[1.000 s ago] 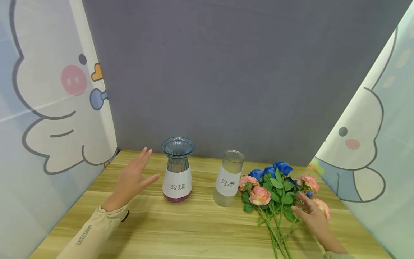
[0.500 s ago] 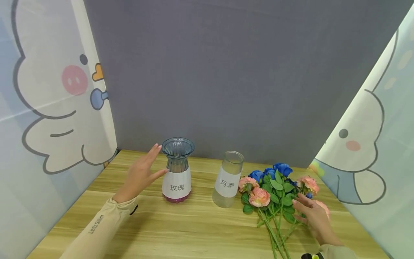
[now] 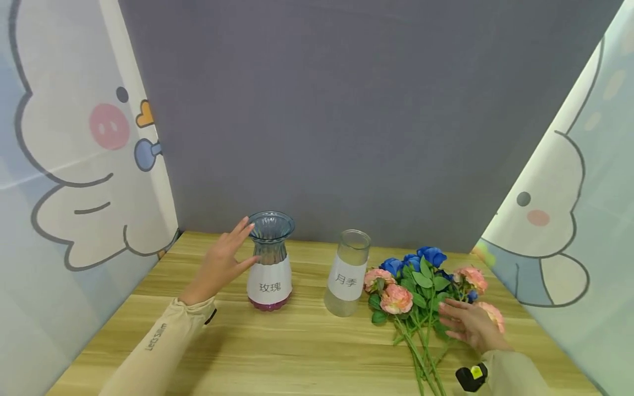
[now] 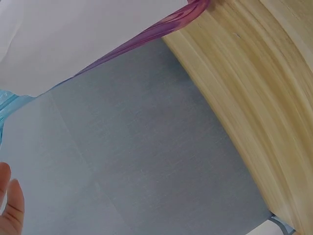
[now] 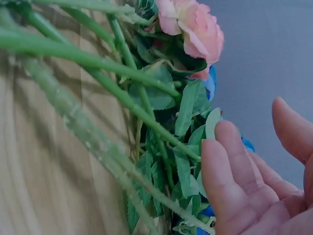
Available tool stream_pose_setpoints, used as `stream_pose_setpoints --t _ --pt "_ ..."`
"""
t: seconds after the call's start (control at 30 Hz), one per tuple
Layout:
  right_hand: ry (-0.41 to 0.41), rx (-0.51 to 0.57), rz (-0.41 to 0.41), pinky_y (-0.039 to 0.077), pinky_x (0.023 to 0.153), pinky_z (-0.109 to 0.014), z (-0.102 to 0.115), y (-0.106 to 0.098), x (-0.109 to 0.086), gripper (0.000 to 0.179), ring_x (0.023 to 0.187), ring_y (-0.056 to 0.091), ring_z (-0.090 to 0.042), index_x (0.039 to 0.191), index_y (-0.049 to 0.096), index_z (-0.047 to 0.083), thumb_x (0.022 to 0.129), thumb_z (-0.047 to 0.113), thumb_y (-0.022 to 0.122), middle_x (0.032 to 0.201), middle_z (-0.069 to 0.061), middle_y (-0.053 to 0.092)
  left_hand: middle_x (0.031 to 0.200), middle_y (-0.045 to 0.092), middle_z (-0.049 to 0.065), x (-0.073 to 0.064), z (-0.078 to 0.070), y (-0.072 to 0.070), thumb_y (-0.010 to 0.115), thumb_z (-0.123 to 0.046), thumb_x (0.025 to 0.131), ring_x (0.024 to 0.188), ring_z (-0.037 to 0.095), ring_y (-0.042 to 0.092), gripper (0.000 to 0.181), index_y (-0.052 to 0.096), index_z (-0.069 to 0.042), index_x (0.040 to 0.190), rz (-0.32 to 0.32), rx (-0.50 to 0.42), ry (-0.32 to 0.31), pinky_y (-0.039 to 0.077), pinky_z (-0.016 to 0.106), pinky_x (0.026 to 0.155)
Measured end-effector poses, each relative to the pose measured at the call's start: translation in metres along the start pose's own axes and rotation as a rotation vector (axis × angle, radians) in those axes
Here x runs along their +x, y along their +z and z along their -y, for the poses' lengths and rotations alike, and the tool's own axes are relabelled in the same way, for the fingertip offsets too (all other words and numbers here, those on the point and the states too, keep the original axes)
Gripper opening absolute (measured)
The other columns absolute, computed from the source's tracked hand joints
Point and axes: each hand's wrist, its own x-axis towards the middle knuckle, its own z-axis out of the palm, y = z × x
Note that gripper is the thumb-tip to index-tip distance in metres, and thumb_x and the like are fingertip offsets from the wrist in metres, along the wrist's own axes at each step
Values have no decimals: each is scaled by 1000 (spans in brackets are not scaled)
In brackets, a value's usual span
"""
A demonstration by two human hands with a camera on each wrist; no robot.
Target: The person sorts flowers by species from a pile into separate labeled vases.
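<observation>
Head view: on a wooden bench (image 3: pixel 297 352), the left hand (image 3: pixel 223 265) has a wide grip beside the blue-necked vase (image 3: pixel 269 272) (contact unclear). The right hand (image 3: pixel 470 324), grip also wide, is at blue roses (image 3: pixel 432 257) and 4 pink flowers (image 3: pixel 397 299), right of the clear vase (image 3: pixel 349 278).

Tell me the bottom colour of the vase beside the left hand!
Pinkish purple: the vase's bottom shows best in the head view.

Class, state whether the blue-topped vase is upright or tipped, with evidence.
Upright: in the head view, the blue-topped vase stands base-down on the table, mouth facing up.
</observation>
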Motion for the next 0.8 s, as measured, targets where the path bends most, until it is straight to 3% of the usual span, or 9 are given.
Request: stream_pose_setpoints --t 0.03,0.2,0.27,0.43,0.53,0.67,0.8 --pt "10 -13 2 54 79 -37 1 0 1 79 88 68 -15 146 12 -14 95 21 62 108 -17 68 136 49 26 0 -1 1 87 -15 62 70 33 64 80 52 7 131 5 6 -7 48 57 75" --pt "30 -11 -17 55 71 -29 -2 5 3 73 75 69 -14 142 13 -19 96 12 59 87 -5 70 135 48 28 -1 -1 9 90 -10 59 94 42 63 84 51 8 131 -12 -23 -51 47 57 81" --pt "34 -7 -26 55 68 -27 -5 8 5 70 72 68 -13 142 11 -20 97 8 57 83 -2 69 134 48 30 -2 -2 12 91 -9 58 97 42 62 86 50 8 131 -24 -43 -68 48 56 82" --pt "19 -45 -60 55 65 -25 -8 14 11 70 70 66 -12 141 11 -22 95 3 57 83 -1 66 134 47 33 -4 -4 17 92 -8 55 79 33 61 89 48 10 130 -64 -88 -91 51 48 71" --pt "15 -106 -75 55 66 -26 -9 19 14 70 71 65 -13 138 16 -25 93 5 61 87 -6 65 134 46 34 -5 -4 18 92 -10 56 77 32 59 90 47 10 131 -81 -104 -75 50 47 68" --pt "27 -137 -82 55 66 -27 -11 24 17 68 69 64 -13 135 19 -27 93 5 62 88 -10 64 133 44 37 -7 -4 19 78 -39 75 81 37 60 82 45 11 131 -110 -124 -30 49 49 70" --pt "40 -113 -91 55 63 -26 -13 27 20 64 63 64 -11 135 20 -26 93 2 60 84 -6 64 132 44 38 -9 -3 22 53 -55 87 100 49 57 78 46 10 130 -154 -115 6 45 43 93"
